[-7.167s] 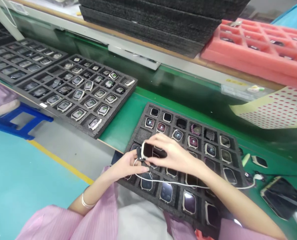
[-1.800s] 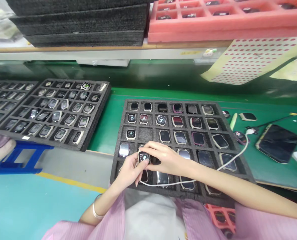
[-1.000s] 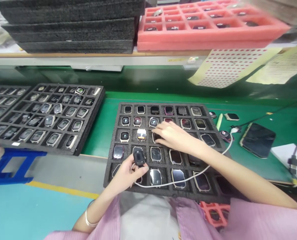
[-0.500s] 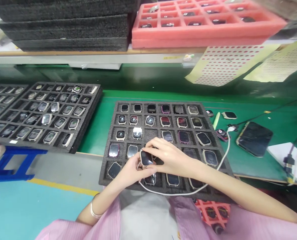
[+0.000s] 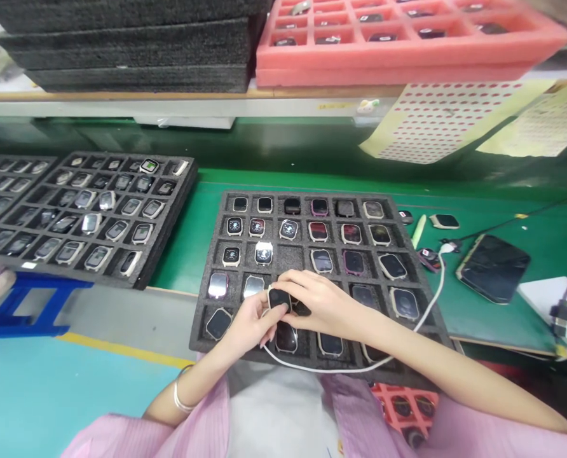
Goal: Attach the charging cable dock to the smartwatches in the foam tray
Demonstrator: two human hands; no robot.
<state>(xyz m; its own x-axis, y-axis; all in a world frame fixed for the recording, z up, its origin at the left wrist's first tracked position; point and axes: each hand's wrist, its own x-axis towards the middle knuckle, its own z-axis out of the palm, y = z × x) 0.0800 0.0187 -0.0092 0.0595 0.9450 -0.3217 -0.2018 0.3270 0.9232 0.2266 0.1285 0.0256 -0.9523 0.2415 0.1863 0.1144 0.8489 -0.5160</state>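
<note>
Both my hands hold one smartwatch (image 5: pixel 278 297) with a dark screen, just above the black foam tray (image 5: pixel 290 257). My left hand (image 5: pixel 252 324) grips it from the left, thumb on the lower part of the screen. My right hand (image 5: pixel 314 298) pinches its upper and right edges. A white cable (image 5: pixel 331 369) runs from beneath the watch, along the tray's front, to the right; its end at the watch is hidden by my fingers. Other watches lie in the tray's compartments, several with lit dials, such as one bright watch (image 5: pixel 264 253).
More black foam trays of watches (image 5: pixel 143 273) lie at left. A phone-like dark slab (image 5: pixel 494 268), a light-green pen-like stick (image 5: pixel 419 230) and a loose watch (image 5: pixel 444 221) lie at right. Overhead, a shelf carries a pink foam tray (image 5: pixel 398 63) and stacked black foam (image 5: pixel 135 54).
My left thumb has moved up from the watch's lower edge onto its screen. The watch stays in both hands at nearly the same spot. The view has shifted slightly.
</note>
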